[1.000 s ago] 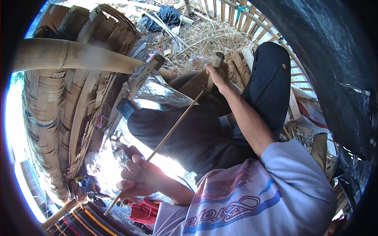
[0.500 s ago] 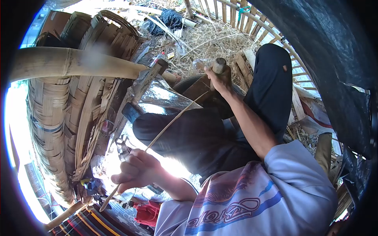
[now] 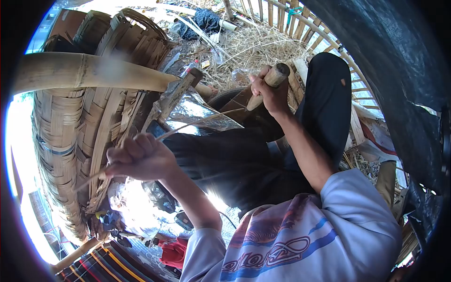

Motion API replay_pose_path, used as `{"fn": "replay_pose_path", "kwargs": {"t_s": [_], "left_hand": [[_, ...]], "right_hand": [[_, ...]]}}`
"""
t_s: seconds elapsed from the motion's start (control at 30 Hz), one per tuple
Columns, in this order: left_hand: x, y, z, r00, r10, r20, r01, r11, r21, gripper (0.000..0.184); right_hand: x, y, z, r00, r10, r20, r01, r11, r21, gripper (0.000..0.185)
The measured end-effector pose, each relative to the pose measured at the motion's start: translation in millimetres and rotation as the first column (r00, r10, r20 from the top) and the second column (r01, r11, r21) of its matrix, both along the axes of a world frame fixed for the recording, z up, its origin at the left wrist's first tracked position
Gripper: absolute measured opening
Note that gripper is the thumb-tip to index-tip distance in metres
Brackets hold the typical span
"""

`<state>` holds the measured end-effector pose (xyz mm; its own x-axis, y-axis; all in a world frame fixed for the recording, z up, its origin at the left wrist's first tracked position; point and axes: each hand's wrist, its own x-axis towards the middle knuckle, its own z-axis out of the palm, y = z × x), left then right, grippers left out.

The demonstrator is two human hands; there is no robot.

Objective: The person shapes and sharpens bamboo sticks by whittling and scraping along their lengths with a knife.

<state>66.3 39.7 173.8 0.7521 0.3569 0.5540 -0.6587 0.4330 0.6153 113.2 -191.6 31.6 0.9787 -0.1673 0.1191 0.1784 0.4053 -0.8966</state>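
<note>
My left hand (image 3: 138, 157) is closed around a thin bamboo strip (image 3: 188, 126), raised over my bent leg. One end of the strip sticks out below the fist, blurred. Its far end reaches the tapered lower tip of a round wooden handle (image 3: 270, 87). My right hand (image 3: 272, 91) grips this handle, which slants with its blunt end up and to the right. Whether a blade is fixed to the handle I cannot make out. Just behind lies a brown flat piece (image 3: 233, 102) over a dark round container (image 3: 218, 98).
A thick bamboo pole (image 3: 51, 71) crosses the left side above woven bamboo baskets (image 3: 58, 127). Dry straw (image 3: 263, 44) and litter cover the ground ahead. A slatted bamboo fence (image 3: 314, 28) and black plastic sheeting (image 3: 404, 56) stand right. Red cloth (image 3: 173, 251) lies low left.
My left hand has moved up and to the left with the bamboo strip, which now lies flatter. My right hand has shifted slightly right and tilted the wooden handle.
</note>
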Motion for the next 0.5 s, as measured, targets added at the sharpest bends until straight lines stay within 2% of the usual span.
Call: {"fn": "replay_pose_path", "kwargs": {"t_s": [0.03, 0.1, 0.13, 0.27, 0.37, 0.43, 0.5], "left_hand": [[8, -2, 2, 1.000, 0.009, 0.002, -0.009, 1.000, 0.000, 0.051], [24, -9, 4, 0.966, 0.245, -0.083, -0.235, 0.965, 0.121, 0.050], [30, -16, 6, 0.935, 0.334, -0.118, -0.320, 0.939, 0.127, 0.051], [43, -38, 14, 0.891, 0.436, -0.129, -0.408, 0.892, 0.196, 0.052], [45, -42, 13, 0.846, 0.529, -0.066, -0.495, 0.825, 0.274, 0.052], [45, -51, 16, 0.820, 0.570, -0.058, -0.534, 0.797, 0.281, 0.052], [45, -55, 17, 0.790, 0.609, -0.063, -0.571, 0.769, 0.288, 0.052]], "right_hand": [[0, 2, 9, 1.000, 0.009, 0.002, -0.009, 1.000, 0.000, 0.019], [-1, 6, 32, 0.997, -0.062, 0.053, 0.051, 0.983, 0.175, 0.019], [-4, 6, 49, 0.993, -0.068, 0.095, 0.049, 0.981, 0.190, 0.018], [-21, 14, 114, 0.985, -0.068, 0.160, 0.013, 0.946, 0.323, 0.018], [-20, 18, 98, 0.984, -0.068, 0.163, 0.006, 0.935, 0.355, 0.020], [-21, 20, 69, 0.991, -0.040, 0.124, -0.007, 0.935, 0.354, 0.020], [-22, 21, 51, 0.994, -0.084, 0.068, 0.069, 0.979, 0.190, 0.020]]}}
